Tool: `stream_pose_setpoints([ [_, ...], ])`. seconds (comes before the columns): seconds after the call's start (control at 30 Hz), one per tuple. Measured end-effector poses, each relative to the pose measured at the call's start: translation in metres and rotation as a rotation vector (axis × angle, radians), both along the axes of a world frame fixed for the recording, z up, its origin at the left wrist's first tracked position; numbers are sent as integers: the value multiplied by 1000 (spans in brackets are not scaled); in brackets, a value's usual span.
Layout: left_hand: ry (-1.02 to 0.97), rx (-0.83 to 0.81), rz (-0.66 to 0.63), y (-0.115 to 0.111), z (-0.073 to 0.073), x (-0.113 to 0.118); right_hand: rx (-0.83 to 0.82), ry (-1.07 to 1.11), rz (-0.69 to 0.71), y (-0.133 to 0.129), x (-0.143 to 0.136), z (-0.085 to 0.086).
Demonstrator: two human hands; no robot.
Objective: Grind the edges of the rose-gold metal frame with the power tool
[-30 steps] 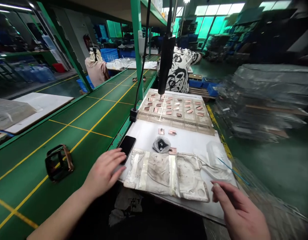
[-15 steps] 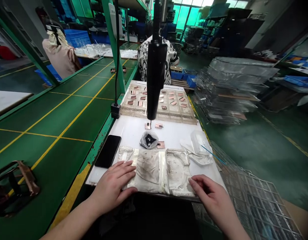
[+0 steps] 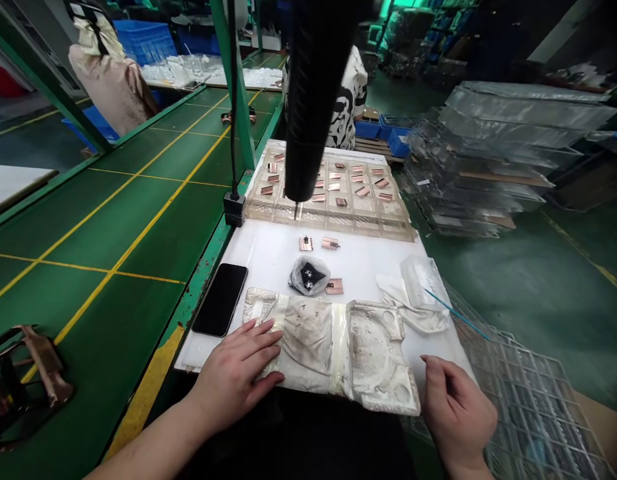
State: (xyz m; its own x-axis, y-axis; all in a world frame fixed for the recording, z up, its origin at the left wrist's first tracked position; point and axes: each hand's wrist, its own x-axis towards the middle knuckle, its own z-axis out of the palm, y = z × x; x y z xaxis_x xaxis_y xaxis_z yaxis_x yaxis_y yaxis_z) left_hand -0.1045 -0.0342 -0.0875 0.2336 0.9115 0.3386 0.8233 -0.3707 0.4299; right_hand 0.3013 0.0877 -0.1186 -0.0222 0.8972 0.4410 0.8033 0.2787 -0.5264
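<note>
My left hand (image 3: 243, 363) lies open, fingers outstretched, on the left part of a worn whitish moulded fixture (image 3: 308, 333) with a cloth-like middle and tape bands. Just off the fixture's right end is my right hand (image 3: 455, 407), its fingers curled in; whatever they hold, if anything, is hidden. The fixture's right end juts past the table's front edge. Behind it sit a plastic bag of small dark parts (image 3: 311, 277) and a small copper-coloured piece (image 3: 334, 286). Two more such pieces, a left one (image 3: 305, 243) and a right one (image 3: 331, 243), lie farther back. A black electric screwdriver (image 3: 308, 107) hangs above.
A phone (image 3: 221, 300) lies left on the white table. A clear compartment tray (image 3: 333, 223) with several copper-coloured pieces stands behind. At right are a clear container (image 3: 423, 280), a white cloth (image 3: 413, 313) and stacked trays (image 3: 488, 167). A green conveyor (image 3: 153, 200) runs left; two people sit farther off.
The fixture has turned slightly, its right end swinging toward me over the table edge. My right hand has come off it to the right and curled. My view has tilted down.
</note>
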Motion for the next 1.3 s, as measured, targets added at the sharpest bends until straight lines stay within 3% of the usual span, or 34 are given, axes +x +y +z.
stream_pose_setpoints([
  [0.23, 76, -147, -9, 20, 37, 0, -40, 38, -5, 1, -6, 7],
  [0.37, 114, -135, 45, 58, 55, 6, -27, 72, -13, 2, -10, 9],
  [0.5, 341, -244, 127, 110, 70, 16, 23, 104, 34, 4, -12, 7],
  [0.67, 509, -364, 196, 177, 71, 30, 103, 147, 50, 9, -12, 2],
  [0.77, 579, -458, 238, 199, 63, 37, 97, 176, 57, 11, -14, 0],
  [0.97, 608, -475, 325, 200, 59, 44, 116, 236, 74, 14, -18, 0],
  [1.17, 514, -400, 412, 188, 72, 47, 133, 260, 127, 17, -21, 3],
  [1.3, 395, -363, 408, 169, 83, 53, 138, 270, 126, 19, -20, -5],
])
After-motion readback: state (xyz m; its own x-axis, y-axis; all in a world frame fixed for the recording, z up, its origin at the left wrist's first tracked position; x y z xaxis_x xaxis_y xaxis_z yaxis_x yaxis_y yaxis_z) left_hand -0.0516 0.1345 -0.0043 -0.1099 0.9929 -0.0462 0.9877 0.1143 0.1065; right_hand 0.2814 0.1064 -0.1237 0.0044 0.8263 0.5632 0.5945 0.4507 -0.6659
